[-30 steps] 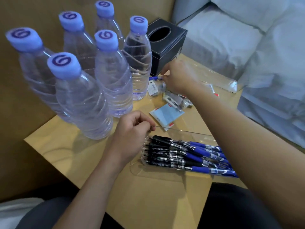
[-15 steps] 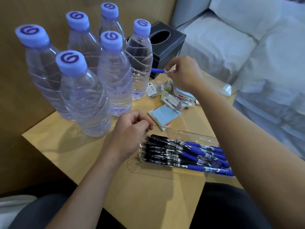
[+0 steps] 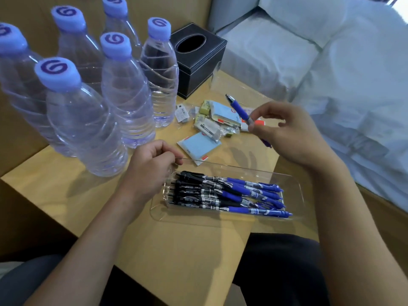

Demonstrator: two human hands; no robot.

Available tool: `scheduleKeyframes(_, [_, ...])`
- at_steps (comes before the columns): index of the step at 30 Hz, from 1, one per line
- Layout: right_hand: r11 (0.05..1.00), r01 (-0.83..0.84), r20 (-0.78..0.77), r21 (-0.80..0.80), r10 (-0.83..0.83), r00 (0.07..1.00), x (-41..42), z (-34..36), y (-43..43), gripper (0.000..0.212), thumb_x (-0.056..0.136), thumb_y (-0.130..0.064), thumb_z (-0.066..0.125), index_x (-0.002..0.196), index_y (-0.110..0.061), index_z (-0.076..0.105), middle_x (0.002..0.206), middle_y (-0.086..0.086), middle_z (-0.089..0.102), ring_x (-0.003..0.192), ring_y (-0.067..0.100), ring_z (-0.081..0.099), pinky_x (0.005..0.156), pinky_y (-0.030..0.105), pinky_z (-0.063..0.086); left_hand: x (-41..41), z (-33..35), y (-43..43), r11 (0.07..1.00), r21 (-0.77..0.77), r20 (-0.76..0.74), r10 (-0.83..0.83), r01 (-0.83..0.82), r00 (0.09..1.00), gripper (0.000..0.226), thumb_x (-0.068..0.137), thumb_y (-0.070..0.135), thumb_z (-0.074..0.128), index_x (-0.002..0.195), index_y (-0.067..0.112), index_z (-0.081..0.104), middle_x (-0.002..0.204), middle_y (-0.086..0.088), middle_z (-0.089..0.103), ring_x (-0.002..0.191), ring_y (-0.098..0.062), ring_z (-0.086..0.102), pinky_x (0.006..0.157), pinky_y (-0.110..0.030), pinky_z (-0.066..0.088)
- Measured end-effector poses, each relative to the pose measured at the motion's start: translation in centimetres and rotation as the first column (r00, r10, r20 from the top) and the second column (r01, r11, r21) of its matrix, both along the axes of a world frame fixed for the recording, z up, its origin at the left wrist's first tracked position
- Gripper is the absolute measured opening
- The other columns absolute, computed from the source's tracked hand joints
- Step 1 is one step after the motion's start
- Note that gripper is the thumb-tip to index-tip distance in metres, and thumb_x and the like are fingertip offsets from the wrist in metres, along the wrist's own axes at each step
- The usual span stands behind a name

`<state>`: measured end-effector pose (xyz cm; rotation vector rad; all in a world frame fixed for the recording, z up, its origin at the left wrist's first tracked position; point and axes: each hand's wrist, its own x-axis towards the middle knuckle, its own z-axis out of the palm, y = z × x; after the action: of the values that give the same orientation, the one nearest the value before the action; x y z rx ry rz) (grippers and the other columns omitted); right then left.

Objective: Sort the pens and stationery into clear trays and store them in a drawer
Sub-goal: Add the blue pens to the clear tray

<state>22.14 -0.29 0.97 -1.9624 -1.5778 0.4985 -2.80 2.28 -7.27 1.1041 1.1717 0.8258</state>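
Water bottles [image 3: 88,120] upper left on table [image 3: 176,250]. Left hand [image 3: 150,171], centre, fingers [image 3: 164,150] curled, pinching left rim of clear tray [image 3: 159,214]; black and blue pens [image 3: 229,195] lie inside. Loose stationery [image 3: 212,122] just above. Right hand [image 3: 293,133], centre right, pinches blue pen [image 3: 239,110] above pile.

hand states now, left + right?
Left hand: closed, holding the rim of the clear tray.
Right hand: closed, pinching a blue pen.
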Motion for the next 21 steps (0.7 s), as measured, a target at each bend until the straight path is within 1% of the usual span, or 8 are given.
scheduleKeyframes(1, [0.998,-0.033,-0.022,-0.049,0.032,0.999,0.1,0.2,-0.8,0.007,0.083,-0.025,0.076,0.083,-0.030,0.071,0.105,-0.004,0.068,0.108,0.010,0.059,0.082,0.015,0.040,-0.1,0.0,0.0,1.000,0.001,0.002,-0.003,0.003,1.000,0.023,0.086,-0.002,0.050,0.076,0.009,0.068,0.070,-0.003,0.069,0.051,-0.015,0.042,0.051,-0.030,0.032])
scheduleKeyframes(2, [0.991,-0.072,-0.037,-0.114,0.068,0.997,0.2,0.4,-1.5,0.007,0.082,-0.025,0.076,0.084,-0.029,0.071,0.106,-0.005,0.068,0.109,0.009,0.058,0.087,0.017,0.041,-0.1,-0.1,0.0,1.000,0.003,-0.001,-0.003,0.003,1.000,0.023,0.087,-0.001,0.051,0.076,0.010,0.068,0.071,-0.004,0.070,0.050,-0.014,0.044,0.051,-0.028,0.033])
scheduleKeyframes(4, [0.958,-0.148,-0.033,-0.245,0.144,0.989,0.4,0.6,-2.7,0.006,0.082,-0.029,0.076,0.084,-0.031,0.071,0.109,-0.012,0.068,0.111,0.005,0.058,0.096,0.029,0.043,-0.1,-0.1,-0.1,1.000,0.006,-0.009,-0.001,0.001,1.000,0.024,0.087,0.000,0.051,0.075,0.010,0.069,0.073,-0.006,0.070,0.049,-0.009,0.048,0.051,-0.028,0.037])
scheduleKeyframes(6, [0.926,-0.184,-0.010,-0.330,0.192,0.981,0.5,0.5,-3.5,0.006,0.081,-0.033,0.077,0.084,-0.034,0.071,0.113,-0.016,0.065,0.112,0.004,0.057,0.096,0.033,0.044,0.1,-0.1,-0.1,1.000,0.006,0.000,0.001,-0.001,1.000,0.025,0.087,0.000,0.050,0.075,0.011,0.069,0.075,-0.008,0.071,0.048,-0.008,0.048,0.052,-0.028,0.037])
scheduleKeyframes(10, [0.877,-0.161,0.104,-0.453,0.232,0.967,0.4,-0.1,-4.0,0.009,0.082,-0.035,0.077,0.085,-0.036,0.069,0.121,-0.016,0.060,0.116,0.007,0.052,0.092,0.030,0.039,0.1,-0.2,-0.1,1.000,0.021,0.009,-0.002,0.002,1.000,0.026,0.087,-0.001,0.049,0.073,0.011,0.068,0.072,-0.008,0.070,0.047,-0.010,0.047,0.051,-0.028,0.036])
scheduleKeyframes(15, [0.873,-0.076,0.221,-0.481,0.205,0.953,0.7,-0.3,-4.2,0.009,0.084,-0.028,0.075,0.085,-0.033,0.067,0.113,-0.012,0.059,0.100,0.010,0.055,0.079,0.027,0.040,-0.1,-0.2,0.0,0.999,0.038,0.007,-0.014,0.014,1.000,0.018,0.080,0.005,0.050,0.076,0.006,0.068,0.066,-0.003,0.068,0.050,-0.016,0.043,0.052,-0.029,0.034])
scheduleKeyframes(18, [0.900,-0.077,0.223,-0.429,0.188,0.956,0.5,-0.1,-4.1,0.009,0.086,-0.025,0.072,0.082,-0.031,0.067,0.110,-0.012,0.062,0.103,0.009,0.055,0.083,0.025,0.038,-0.1,-0.2,0.0,0.999,0.041,-0.007,-0.019,0.020,1.000,0.019,0.086,-0.001,0.049,0.080,0.002,0.066,0.059,0.001,0.065,0.050,-0.019,0.040,0.048,-0.027,0.032])
scheduleKeyframes(21, [0.932,-0.100,0.200,-0.348,0.178,0.963,-0.2,-0.4,-3.5,0.004,0.088,-0.028,0.069,0.085,-0.029,0.067,0.108,-0.010,0.067,0.107,0.009,0.057,0.086,0.025,0.041,-0.2,-0.1,0.0,0.999,0.042,0.014,-0.028,0.027,1.000,0.019,0.087,0.002,0.049,0.081,0.004,0.067,0.070,-0.010,0.070,0.047,-0.015,0.038,0.045,-0.026,0.031])
